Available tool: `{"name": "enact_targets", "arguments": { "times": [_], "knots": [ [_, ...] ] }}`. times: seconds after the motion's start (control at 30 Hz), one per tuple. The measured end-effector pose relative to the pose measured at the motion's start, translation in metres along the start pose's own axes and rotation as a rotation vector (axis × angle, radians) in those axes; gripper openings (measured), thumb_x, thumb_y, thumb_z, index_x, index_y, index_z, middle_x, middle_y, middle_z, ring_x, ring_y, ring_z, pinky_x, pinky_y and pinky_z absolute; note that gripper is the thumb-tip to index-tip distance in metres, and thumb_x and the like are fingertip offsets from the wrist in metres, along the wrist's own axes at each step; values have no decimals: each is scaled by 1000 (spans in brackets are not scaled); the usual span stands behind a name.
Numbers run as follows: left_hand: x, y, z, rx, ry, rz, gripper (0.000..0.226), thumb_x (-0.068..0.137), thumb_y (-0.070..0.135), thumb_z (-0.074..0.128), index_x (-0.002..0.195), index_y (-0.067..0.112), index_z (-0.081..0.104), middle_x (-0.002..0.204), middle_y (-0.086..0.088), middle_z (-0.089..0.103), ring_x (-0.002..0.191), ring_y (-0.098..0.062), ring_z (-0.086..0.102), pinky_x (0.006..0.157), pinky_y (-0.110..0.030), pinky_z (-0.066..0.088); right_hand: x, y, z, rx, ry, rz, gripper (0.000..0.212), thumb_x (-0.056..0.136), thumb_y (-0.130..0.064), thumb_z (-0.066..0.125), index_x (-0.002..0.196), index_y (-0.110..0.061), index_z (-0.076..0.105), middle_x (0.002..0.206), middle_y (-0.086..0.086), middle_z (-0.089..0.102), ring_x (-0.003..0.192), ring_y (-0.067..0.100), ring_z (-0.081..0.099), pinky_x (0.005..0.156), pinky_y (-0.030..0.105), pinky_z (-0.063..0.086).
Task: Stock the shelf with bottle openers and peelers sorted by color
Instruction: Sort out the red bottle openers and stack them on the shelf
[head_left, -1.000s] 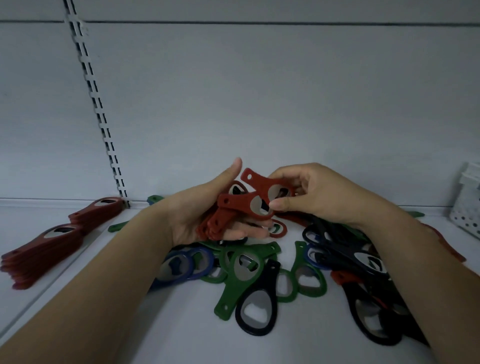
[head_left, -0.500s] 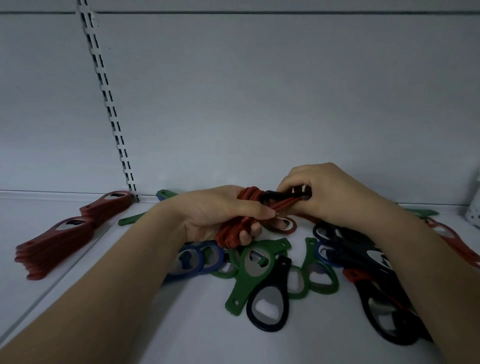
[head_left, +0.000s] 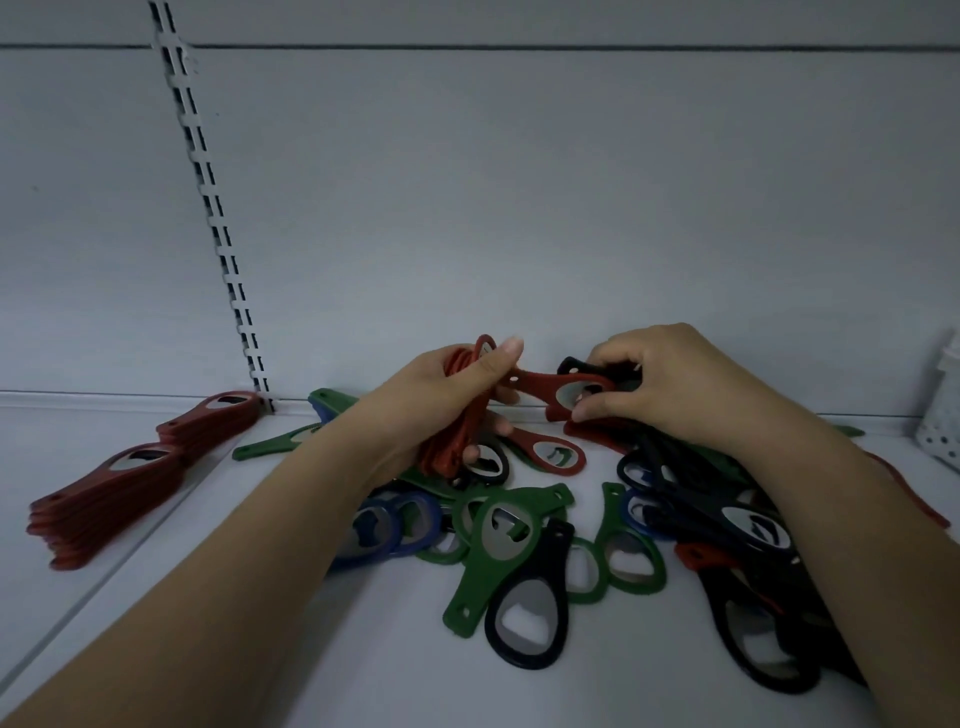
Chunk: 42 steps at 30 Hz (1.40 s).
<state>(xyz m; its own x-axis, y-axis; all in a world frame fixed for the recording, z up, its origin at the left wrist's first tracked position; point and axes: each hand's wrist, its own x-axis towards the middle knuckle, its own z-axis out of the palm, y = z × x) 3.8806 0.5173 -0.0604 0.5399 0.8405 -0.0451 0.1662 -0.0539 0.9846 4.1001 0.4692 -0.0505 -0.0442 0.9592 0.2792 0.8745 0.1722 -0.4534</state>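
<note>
My left hand (head_left: 447, 400) grips a bundle of red bottle openers (head_left: 457, 431), held on edge above the shelf. My right hand (head_left: 660, 384) pinches the head of another red opener (head_left: 550, 387) whose handle points toward the bundle; a black opener (head_left: 576, 366) sits just behind it under my fingers. Below both hands lies a mixed pile of green (head_left: 498, 540), blue (head_left: 384, 525) and black (head_left: 530, 613) openers, plus a loose red one (head_left: 550, 454).
A sorted row of red openers (head_left: 124, 478) lies on the white shelf (head_left: 311, 649) at the left. A slotted upright (head_left: 218, 228) runs up the back wall. A white perforated basket (head_left: 943, 415) stands at the right edge.
My hands came apart. The left hand turned the red bundle on edge, and the right hand now pinches a separate red opener from the pile's back.
</note>
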Motion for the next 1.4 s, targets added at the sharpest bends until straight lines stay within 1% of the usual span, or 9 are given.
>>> {"name": "enact_targets", "arguments": {
  "times": [0.2,0.4,0.57,0.67,0.77,0.93,1.17,1.3,1.4],
  "knots": [
    [0,-4,3,198,-48,40,34,89,43,68,104,13,67,76,-13,74,42,-16,54,42,-23,46,1,-6,10,-98,-29,-15,39,68,-52,83,77,-18,65,73,-2,61,66,18,57,62,36,47],
    [3,-5,-6,-28,-39,-15,18,93,16,67,111,13,66,76,-14,73,44,-13,59,42,-21,48,2,9,3,-36,14,31,25,84,-45,72,78,-21,68,72,-2,62,61,11,54,57,24,38],
    [5,-8,-6,-131,-75,6,29,93,7,64,121,12,60,76,-16,71,47,-15,58,44,-21,50,6,17,13,-187,-69,65,27,97,-45,54,98,-24,72,91,-5,65,83,11,61,78,31,50],
    [8,-11,-3,-91,-66,30,33,96,5,58,126,19,58,76,-15,71,52,-19,58,49,-26,52,5,4,10,191,110,50,26,100,-39,50,105,-26,72,93,-9,71,85,5,66,81,22,53],
    [14,-18,0,-44,-46,105,37,93,16,65,127,29,58,81,-13,67,66,-27,58,58,-33,54,3,-7,10,631,35,47,22,95,-25,61,110,-14,72,92,3,77,86,13,74,79,18,57],
    [14,-21,5,19,-127,207,48,82,33,77,127,34,58,77,-9,60,66,-22,55,56,-30,51,4,-9,16,887,-18,-38,26,94,-21,59,115,-10,70,103,8,76,99,19,72,86,25,57],
    [5,-7,-14,-110,158,234,46,79,17,79,118,19,54,86,-9,61,69,-21,69,75,-44,61,6,-13,22,442,142,-77,27,102,-35,49,111,-24,73,92,-9,74,80,4,69,74,18,53],
    [-38,3,-39,29,201,287,58,84,25,70,133,38,42,101,-8,61,90,-23,74,80,-39,61,1,-22,26,246,88,-137,34,99,-46,46,113,-26,70,94,-16,72,81,-4,66,74,8,50],
    [-82,-11,-56,334,357,411,49,81,39,69,124,43,47,104,-10,61,92,-25,70,81,-43,61,-1,-32,28,223,65,-175,40,96,-52,43,114,-28,70,95,-18,71,82,-6,66,75,10,51]
  ]
}}
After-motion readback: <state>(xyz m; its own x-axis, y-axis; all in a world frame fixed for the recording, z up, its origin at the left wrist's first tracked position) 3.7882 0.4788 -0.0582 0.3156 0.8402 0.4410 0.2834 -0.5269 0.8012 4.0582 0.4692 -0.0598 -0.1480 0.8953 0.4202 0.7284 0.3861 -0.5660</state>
